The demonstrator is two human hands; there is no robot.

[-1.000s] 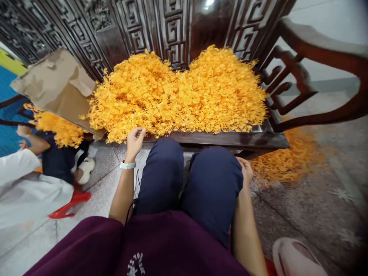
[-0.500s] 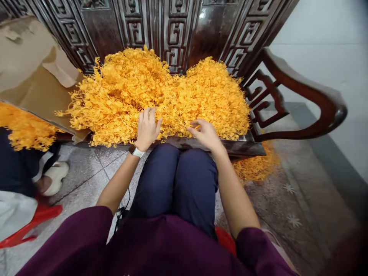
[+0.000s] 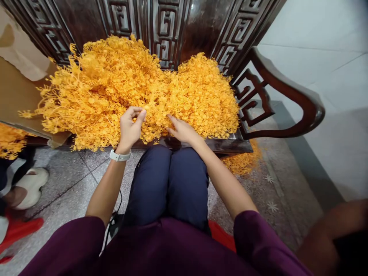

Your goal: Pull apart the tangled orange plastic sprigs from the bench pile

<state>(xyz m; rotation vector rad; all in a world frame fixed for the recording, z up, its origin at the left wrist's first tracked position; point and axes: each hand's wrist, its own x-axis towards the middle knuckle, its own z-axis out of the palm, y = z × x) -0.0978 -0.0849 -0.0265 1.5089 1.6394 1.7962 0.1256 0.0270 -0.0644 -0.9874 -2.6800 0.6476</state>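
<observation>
A large heap of fine orange-yellow branching sprigs, possibly plastic, lies on a dark carved wooden bench. My left hand, with a white wristband on its wrist, is at the heap's front edge, its thumb and fingers pinched on a sprig. My right hand rests beside it with its fingers extended on the sprigs. Both hands are above my navy-trousered knees.
The bench has a fretwork back and a curved armrest. Sprigs lie spilled on the speckled floor. At left are flattened cardboard, another sprig pile, a person's slippered foot and red stool.
My right hand has come from my knee onto the heap, and my left hand has moved from the bench edge into the sprigs. The view has shifted left, with the bench lower-centre.
</observation>
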